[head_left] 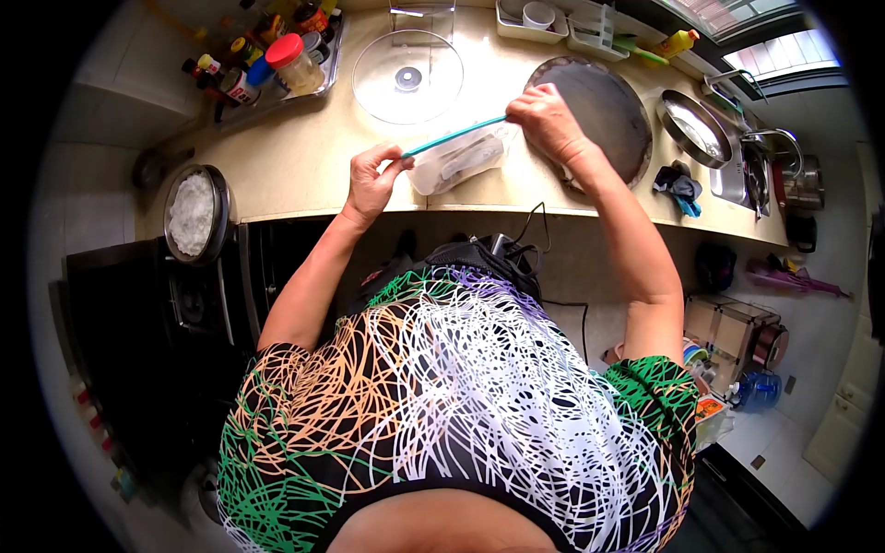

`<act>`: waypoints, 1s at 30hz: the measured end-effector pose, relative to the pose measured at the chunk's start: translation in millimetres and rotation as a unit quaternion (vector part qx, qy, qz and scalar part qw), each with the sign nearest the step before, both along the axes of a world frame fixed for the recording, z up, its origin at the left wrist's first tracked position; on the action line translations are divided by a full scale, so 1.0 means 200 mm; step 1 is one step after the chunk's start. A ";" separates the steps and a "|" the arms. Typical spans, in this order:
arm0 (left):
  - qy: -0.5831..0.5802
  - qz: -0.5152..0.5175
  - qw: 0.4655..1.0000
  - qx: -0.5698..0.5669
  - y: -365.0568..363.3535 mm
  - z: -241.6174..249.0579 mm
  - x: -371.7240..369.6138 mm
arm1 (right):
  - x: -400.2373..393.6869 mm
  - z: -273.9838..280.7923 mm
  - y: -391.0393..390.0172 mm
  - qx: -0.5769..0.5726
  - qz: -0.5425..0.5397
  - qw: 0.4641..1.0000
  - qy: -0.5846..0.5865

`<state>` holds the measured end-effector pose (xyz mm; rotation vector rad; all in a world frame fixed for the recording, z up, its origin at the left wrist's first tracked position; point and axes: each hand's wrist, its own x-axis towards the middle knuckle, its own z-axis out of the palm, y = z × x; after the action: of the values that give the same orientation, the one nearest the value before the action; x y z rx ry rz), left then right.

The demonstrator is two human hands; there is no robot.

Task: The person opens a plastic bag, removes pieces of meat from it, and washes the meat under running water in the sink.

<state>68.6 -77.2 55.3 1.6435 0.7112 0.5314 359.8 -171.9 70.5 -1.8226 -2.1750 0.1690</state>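
Note:
Between my two hands a clear zip bag [461, 164] with a teal strip along its top edge is stretched out above the front of the counter. My left hand [372, 181] pinches the left end of the strip. At the upper right end, my right hand [548, 120] grips the strip's other corner. Something pale lies inside the bag, but I cannot make out what. Just behind the bag a glass lid [407, 77] with a dark knob lies on the counter. A large round dark board [608, 120] lies beside and under my right hand.
Sauce bottles and jars stand in a tray [318, 90] at the back left. A pan of white food [194, 214] sits on the stove at left. Rightward are a metal pan [695, 127], a dark cloth [680, 184] and the sink [730, 177]. White bins [533, 28] line the back.

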 end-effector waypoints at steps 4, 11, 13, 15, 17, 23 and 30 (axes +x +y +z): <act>0.018 0.002 1.000 -0.008 0.00 -0.07 -0.05 | 0.20 -0.06 -0.07 -0.017 -0.051 0.998 -0.037; 0.065 -0.132 0.989 -0.010 0.05 0.02 -0.08 | 0.20 -0.05 -0.10 -0.010 -0.078 0.997 -0.010; 0.140 -0.201 0.969 -0.018 0.12 0.15 -0.07 | 0.15 -0.02 -0.09 0.026 -0.074 0.997 0.010; 0.101 -0.211 0.971 -0.057 0.17 0.14 -0.04 | 0.10 -0.01 -0.09 0.031 -0.072 0.997 0.019; 0.095 -0.204 0.972 -0.070 0.17 0.11 0.04 | 0.06 -0.01 -0.08 0.030 -0.075 0.996 0.035; 0.213 -0.193 0.957 0.048 0.20 -0.01 0.11 | -0.12 0.01 -0.02 0.081 -0.048 0.996 -0.001; 0.187 -0.138 0.970 0.064 0.20 0.06 0.10 | -0.47 0.06 0.03 0.058 0.073 0.996 0.003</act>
<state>88.0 -36.9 67.4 1.9535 0.7154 0.0658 265.7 -166.1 83.3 -1.5998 -2.2638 0.0777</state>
